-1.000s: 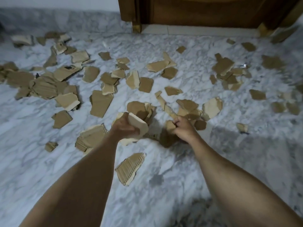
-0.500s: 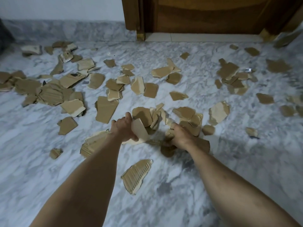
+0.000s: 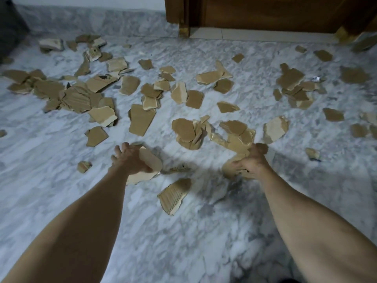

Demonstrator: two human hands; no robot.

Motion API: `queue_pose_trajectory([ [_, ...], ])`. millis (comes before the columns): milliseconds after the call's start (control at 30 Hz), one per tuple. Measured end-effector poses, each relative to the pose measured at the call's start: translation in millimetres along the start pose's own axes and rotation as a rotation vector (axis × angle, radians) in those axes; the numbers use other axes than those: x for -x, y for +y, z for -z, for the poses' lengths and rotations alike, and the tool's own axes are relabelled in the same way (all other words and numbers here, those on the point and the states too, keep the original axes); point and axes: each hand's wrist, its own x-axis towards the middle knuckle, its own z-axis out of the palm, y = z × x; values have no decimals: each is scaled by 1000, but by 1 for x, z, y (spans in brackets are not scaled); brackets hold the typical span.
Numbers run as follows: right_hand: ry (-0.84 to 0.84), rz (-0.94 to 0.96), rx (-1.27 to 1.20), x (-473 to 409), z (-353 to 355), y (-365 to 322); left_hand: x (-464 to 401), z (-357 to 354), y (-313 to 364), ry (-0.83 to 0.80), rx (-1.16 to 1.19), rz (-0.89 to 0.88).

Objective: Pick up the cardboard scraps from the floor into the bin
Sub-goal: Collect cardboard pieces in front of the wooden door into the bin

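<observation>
Brown cardboard scraps lie scattered over the marble floor (image 3: 204, 231). My left hand (image 3: 130, 160) grips a pale, rounded cardboard scrap (image 3: 150, 162) just above the floor, with another flat piece under it. My right hand (image 3: 254, 162) is closed on a bunch of cardboard scraps (image 3: 234, 170) at the near edge of a heap of scraps (image 3: 234, 135). A ribbed corrugated scrap (image 3: 174, 195) lies between my forearms. No bin is in view.
A wooden door and frame (image 3: 265, 13) stand at the back right. A marble skirting runs along the back wall. A dark object (image 3: 10, 29) sits at the far left edge. Dense scrap piles lie at left (image 3: 77, 94) and right (image 3: 295, 86).
Both hands have drawn back toward me and apart, each carrying its cardboard. The right hand pulled its bunch out of the central heap, and the view tilted up slightly.
</observation>
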Motion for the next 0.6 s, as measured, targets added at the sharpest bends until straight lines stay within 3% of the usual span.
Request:
queue_pose_trajectory([
  [133, 78, -29, 274, -2, -12, 16, -4, -11, -2, -29, 55, -22],
  [300, 190, -25, 520, 4, -18, 23, 10, -17, 1, -47, 137, 83],
  [367, 200, -42, 467, 7, -20, 25, 13, -16, 5, -93, 217, 10],
  [500, 156, -13, 255, 13, -26, 20, 41, -3, 32, -181, 598, -157],
  [600, 118, -34, 65, 19, -37, 12, 67, -18, 53, -290, 517, -196],
])
